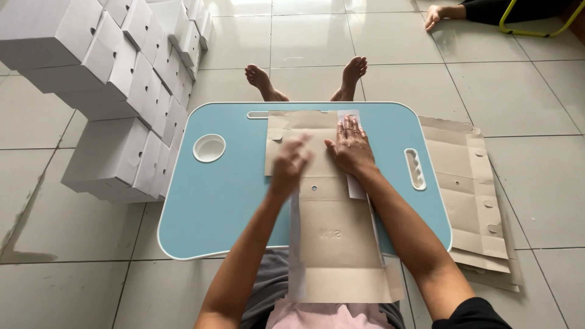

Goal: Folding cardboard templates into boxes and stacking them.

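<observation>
One flat cardboard sheet (332, 201) lay unfolded on the surface (225, 195), pressed by the open right hand (350, 149); the left hand (291, 163) was blurred, its grip indeterminable. Finished boxes (122, 91) were stacked alongside, and flat sheets (466, 189) remained.

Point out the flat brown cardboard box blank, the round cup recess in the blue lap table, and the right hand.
flat brown cardboard box blank (335, 234), head view, middle panel
round cup recess (209, 148), head view, its floor
right hand (350, 149), head view, back of hand
</observation>
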